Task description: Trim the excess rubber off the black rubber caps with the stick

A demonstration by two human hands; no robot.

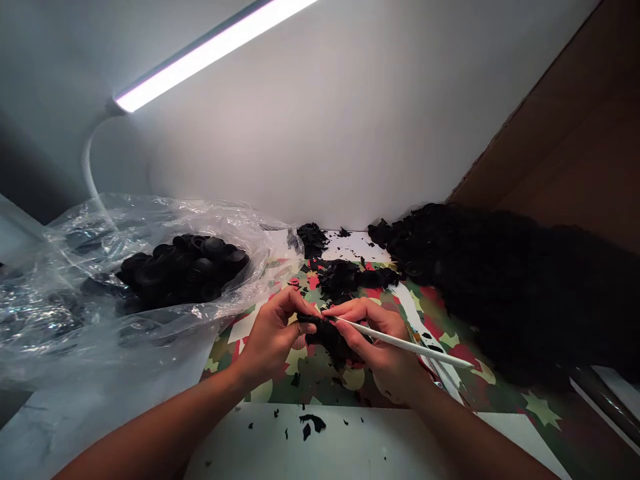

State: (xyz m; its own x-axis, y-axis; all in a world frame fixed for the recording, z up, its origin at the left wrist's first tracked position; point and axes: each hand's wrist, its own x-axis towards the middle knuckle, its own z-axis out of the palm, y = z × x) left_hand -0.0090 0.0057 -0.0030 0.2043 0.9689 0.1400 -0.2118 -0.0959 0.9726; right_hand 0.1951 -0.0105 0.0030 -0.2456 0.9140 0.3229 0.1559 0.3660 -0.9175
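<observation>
My left hand [270, 337] pinches a small black rubbery piece [309, 320] between thumb and fingers at the middle of the work area. From the right, my right hand [387, 350] grips a slim white pen-like tool [430, 350]. The tool's tip meets the black piece, close to the left fingertips; its exact end is hard to make out. Beneath both hands lies a heap of dark scraps [336, 347], partly covered by the fingers. Behind them sits another pile of black trimmings [343, 277].
A clear plastic bag [255, 227] with round black parts [185, 267] lies left. At right rises a large black mound [500, 287] against cardboard [575, 147]. A lit lamp [215, 57] hangs above. Scissors [434, 373] lie by my right wrist, on a camouflage-patterned sheet [510, 400].
</observation>
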